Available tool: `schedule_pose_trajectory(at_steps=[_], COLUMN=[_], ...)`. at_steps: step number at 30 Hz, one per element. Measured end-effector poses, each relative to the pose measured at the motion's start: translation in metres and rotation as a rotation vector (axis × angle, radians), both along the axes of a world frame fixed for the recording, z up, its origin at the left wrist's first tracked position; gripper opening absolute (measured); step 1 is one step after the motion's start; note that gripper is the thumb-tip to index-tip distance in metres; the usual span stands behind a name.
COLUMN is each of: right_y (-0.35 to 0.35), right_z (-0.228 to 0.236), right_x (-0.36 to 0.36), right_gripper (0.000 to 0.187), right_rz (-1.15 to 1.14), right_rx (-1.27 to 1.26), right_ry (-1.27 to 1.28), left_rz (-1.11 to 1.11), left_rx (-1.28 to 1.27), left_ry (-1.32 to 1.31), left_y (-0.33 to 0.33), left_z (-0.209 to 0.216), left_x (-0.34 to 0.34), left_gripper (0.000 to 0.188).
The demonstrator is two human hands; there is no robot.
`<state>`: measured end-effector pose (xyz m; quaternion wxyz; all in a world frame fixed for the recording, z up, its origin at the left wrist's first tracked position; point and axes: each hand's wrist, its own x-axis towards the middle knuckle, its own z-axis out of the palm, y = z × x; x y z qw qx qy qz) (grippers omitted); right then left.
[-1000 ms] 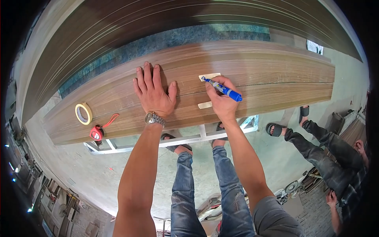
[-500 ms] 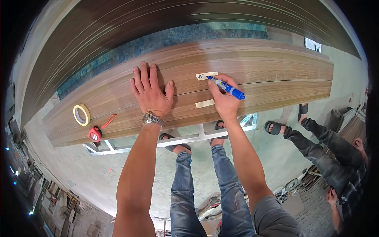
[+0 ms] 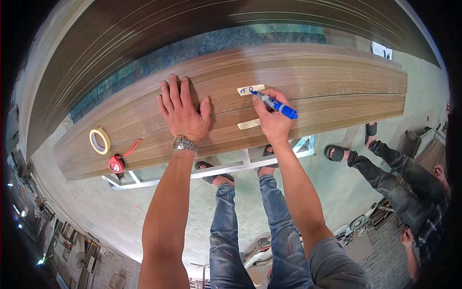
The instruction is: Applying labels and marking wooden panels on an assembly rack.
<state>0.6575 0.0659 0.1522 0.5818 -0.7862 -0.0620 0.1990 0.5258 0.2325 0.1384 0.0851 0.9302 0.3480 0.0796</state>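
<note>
My right hand point(image 3: 275, 118) grips a blue-and-silver marker pen point(image 3: 280, 107), its tip against a short strip of cream masking tape point(image 3: 245, 90) that bears blue handwriting. The strip is stuck on a brown wood-grain panel point(image 3: 308, 72). A second strip of tape point(image 3: 249, 124), with no marks that I can see, lies nearer me on the adjoining panel point(image 3: 337, 114), left of my right hand. My left hand point(image 3: 186, 113) rests flat on the wood with fingers spread, and a metal watch is on that wrist.
A roll of masking tape point(image 3: 99, 140) and a red tape measure point(image 3: 116, 164) with a strap lie on the panels' left part. A pale metal frame point(image 3: 231, 168) supports the panels. Large dark boards point(image 3: 192, 24) rise at the far side. Another person point(image 3: 399, 178) stands at the right.
More blue handwriting has appeared on the far tape strip, and the marker tip has shifted slightly right along it. My left hand stays flat in place.
</note>
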Motion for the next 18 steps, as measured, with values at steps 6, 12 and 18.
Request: schedule_pose_trajectory(at_steps=[6, 12, 18], right_y=[0.001, -0.007, -0.004], right_z=[-0.005, -0.006, -0.002], right_x=[-0.001, 0.005, 0.006], right_gripper=[0.019, 0.019, 0.020], right_rz=[-0.060, -0.072, -0.068], right_rx=[0.061, 0.089, 0.033], right_ry=[0.023, 0.091, 0.073], left_rz=[0.003, 0.000, 0.002], left_rx=[0.006, 0.010, 0.000], left_ry=[0.007, 0.003, -0.010], left_y=[-0.001, 0.000, -0.001], left_z=[0.002, 0.002, 0.000], left_x=[-0.001, -0.001, 0.000], left_gripper=[0.069, 0.069, 0.071])
